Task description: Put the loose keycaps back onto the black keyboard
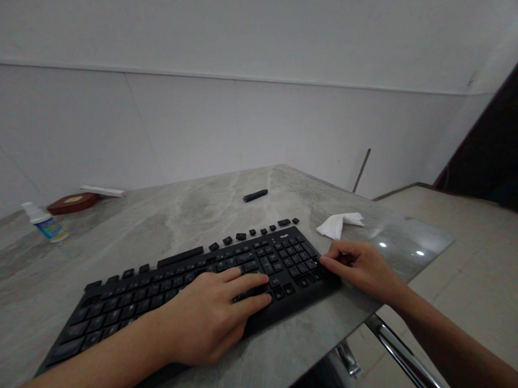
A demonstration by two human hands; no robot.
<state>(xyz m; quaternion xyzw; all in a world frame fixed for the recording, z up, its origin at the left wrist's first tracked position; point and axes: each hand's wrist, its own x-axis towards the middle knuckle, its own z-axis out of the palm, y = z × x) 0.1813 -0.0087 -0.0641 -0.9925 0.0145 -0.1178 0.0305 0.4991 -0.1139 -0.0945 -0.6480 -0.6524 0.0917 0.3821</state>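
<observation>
A black keyboard (307,297) lies at a slant on the grey marble-patterned table. Near its lower right part, several key positions show bare sockets without caps. My left hand (216,314) rests across the keyboard, fingers stretched toward the number pad and holding nothing. At the keyboard's right edge, my right hand (357,267) has thumb and forefinger pinched together; whatever is between them, if anything, is too small to make out. Along the far side of the keyboard lie several loose keycaps (241,236) in a row, with a long bar-shaped keycap (180,257) among them.
A crumpled white tissue (339,225) lies beyond my right hand. Farther back is a slim black object (255,196). At the left stand a spray bottle (47,225), a red-brown case (72,203) and a white strip (102,191). The table edge (414,268) runs along the right.
</observation>
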